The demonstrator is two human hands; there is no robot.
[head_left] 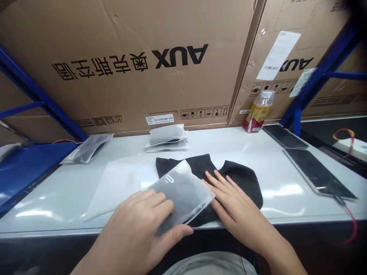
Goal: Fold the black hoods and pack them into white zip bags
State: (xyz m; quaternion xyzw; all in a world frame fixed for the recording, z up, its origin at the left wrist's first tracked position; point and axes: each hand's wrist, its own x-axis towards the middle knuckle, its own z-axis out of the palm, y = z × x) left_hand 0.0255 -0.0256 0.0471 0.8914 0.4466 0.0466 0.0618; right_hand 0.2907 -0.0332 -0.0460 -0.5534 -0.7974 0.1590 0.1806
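Note:
My left hand (pixel 134 225) grips a frosted translucent zip bag (pixel 183 196) near the table's front edge, fingers on top and thumb at its lower edge. Something dark shows through the plastic. My right hand (pixel 237 202) lies flat with fingers spread on a piece of black cloth (pixel 241 179), its fingertips close to the bag's right edge. The cloth runs under the bag, so part of it is hidden. To the left of the bag, a flat frosted plastic sheet (pixel 114 187) lies on the white table (pixel 266 149).
Bagged items lie in a stack (pixel 166 139) at the table's back, with a single bag (pixel 87 149) to the left. Two dark flat panels (pixel 318 172) lie at right, beside a yellow package (pixel 258 114). Large AUX cardboard boxes (pixel 129 57) stand behind on a blue shelf frame (pixel 37 95).

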